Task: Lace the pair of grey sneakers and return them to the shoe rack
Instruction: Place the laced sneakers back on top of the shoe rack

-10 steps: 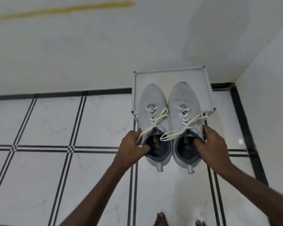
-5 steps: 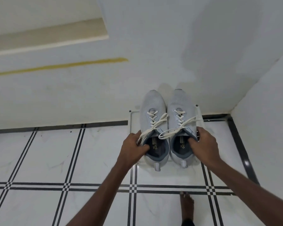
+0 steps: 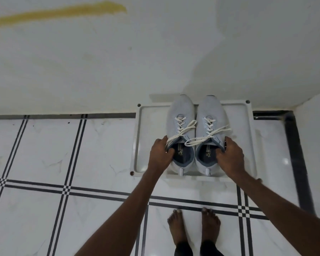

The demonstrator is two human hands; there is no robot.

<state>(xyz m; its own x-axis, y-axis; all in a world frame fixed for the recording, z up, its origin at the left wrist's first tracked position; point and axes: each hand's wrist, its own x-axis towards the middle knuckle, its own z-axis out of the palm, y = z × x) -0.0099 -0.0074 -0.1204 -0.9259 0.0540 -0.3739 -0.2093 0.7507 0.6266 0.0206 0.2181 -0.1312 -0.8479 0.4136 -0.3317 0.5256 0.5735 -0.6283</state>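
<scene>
Two grey sneakers with white laces sit side by side, toes toward the wall, over the white shoe rack shelf. The left sneaker has my left hand gripping its collar, thumb inside the opening. The right sneaker is held the same way by my right hand. Loose lace ends trail across both tongues toward the right. Whether the soles rest fully on the shelf I cannot tell.
The rack stands against a white wall with a yellow streak, close to a corner with another wall on the right. My bare feet stand on the white tiled floor with black lines, just before the rack.
Both hands have carried the sneakers forward and down over the rack shelf. The view has tilted down and my feet have stepped closer to the rack.
</scene>
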